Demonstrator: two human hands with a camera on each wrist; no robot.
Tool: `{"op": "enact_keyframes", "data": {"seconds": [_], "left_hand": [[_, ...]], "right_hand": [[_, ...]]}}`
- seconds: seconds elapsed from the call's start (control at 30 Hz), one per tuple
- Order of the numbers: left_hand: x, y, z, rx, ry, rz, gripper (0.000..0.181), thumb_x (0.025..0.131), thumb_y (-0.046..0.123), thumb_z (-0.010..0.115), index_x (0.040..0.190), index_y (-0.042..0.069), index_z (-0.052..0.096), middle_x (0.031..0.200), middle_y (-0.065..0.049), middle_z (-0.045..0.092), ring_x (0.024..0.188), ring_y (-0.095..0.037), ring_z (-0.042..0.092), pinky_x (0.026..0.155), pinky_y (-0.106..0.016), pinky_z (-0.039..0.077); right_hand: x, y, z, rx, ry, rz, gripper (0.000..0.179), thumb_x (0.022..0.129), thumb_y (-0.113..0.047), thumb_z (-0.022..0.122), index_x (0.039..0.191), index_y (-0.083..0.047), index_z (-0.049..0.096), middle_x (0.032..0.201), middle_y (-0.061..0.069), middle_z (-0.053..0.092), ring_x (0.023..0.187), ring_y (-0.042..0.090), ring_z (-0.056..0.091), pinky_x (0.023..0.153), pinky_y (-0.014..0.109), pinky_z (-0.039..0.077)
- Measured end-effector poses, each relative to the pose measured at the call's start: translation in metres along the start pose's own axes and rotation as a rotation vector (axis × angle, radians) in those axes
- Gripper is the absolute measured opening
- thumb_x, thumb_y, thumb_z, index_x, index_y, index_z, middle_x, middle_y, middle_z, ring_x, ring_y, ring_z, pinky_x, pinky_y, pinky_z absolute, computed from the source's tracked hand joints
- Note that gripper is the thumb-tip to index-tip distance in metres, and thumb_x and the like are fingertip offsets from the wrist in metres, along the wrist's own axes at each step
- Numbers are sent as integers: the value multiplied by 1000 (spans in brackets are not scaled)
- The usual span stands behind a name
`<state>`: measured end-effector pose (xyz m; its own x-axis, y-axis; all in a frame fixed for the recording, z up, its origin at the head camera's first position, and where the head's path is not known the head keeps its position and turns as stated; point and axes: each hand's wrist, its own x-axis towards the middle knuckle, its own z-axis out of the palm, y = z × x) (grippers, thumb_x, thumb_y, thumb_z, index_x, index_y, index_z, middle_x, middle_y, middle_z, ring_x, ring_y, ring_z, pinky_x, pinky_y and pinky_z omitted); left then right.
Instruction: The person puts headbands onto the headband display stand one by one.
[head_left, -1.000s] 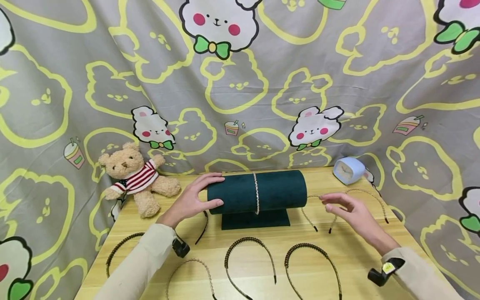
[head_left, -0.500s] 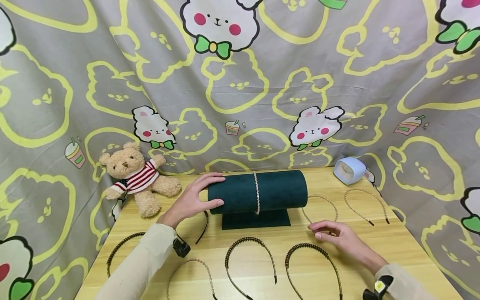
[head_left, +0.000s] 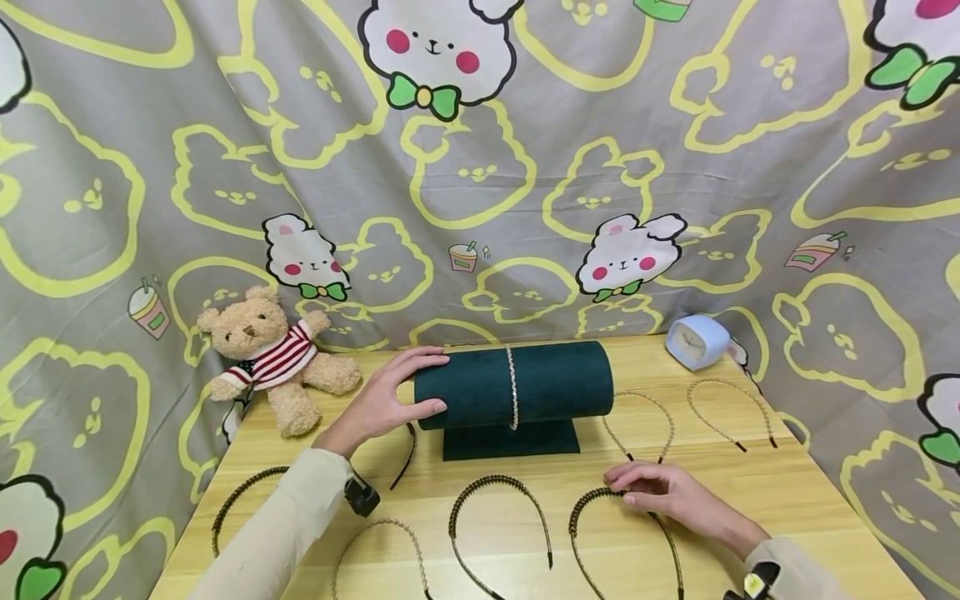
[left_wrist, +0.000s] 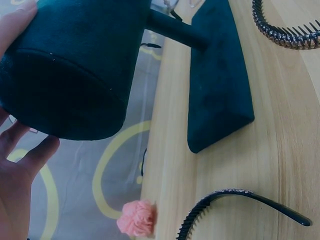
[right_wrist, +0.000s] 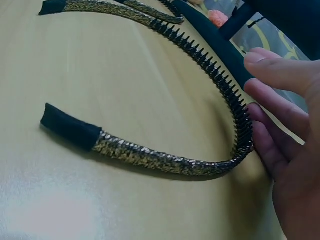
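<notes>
My left hand grips the left end of a dark green velvet headband stand, thumb in front and fingers over the top. In the left wrist view, the stand's round end sits between thumb and fingers. A sparkly light headband is looped round the middle of the roll. My right hand is above the front right of the table, fingers loosely bent at the top of a dark toothed headband. In the right wrist view, the fingertips are right at that headband's curve, not closed round it.
Other dark headbands and a pale beaded one lie in front. Two thin light headbands lie right of the stand. A teddy bear sits back left, a blue clock back right, before a patterned curtain.
My right hand has moved from the light headbands on the right down toward the front, to the dark toothed headband. The left hand stays on the stand.
</notes>
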<state>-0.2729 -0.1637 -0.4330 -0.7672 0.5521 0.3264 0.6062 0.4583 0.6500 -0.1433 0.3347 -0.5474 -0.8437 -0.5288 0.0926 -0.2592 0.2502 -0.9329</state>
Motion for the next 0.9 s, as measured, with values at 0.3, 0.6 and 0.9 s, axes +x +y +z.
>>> {"op": "enact_keyframes", "data": {"seconds": [0.3,0.6,0.9], "left_hand": [[0,3,-1,-9,6,10,65,96,39,87,154,42,59,169,3,47,158,-26,42,121,-68,40],[0,2,-2,-8,4,0,65,95,39,87,154,44,59,168,4,48,158,-26,42,122,-68,40],[0,2,-2,1,-4,-15,66,95,45,87,153,48,57,167,12,46,157,-24,43,122,-66,41]], "right_hand": [[3,0,0,-44,-76,-64,21,107,-3,67,122,-8,81,142,23,68,134,2,62,110,12,43],[9,-2,-1,-217,-85,-148,23,106,-7,69,124,-12,83,132,14,74,126,9,67,108,12,46],[13,-8,-8,-241,-110,-172,23,107,-5,66,124,-10,82,128,14,74,123,14,68,105,14,49]]}}
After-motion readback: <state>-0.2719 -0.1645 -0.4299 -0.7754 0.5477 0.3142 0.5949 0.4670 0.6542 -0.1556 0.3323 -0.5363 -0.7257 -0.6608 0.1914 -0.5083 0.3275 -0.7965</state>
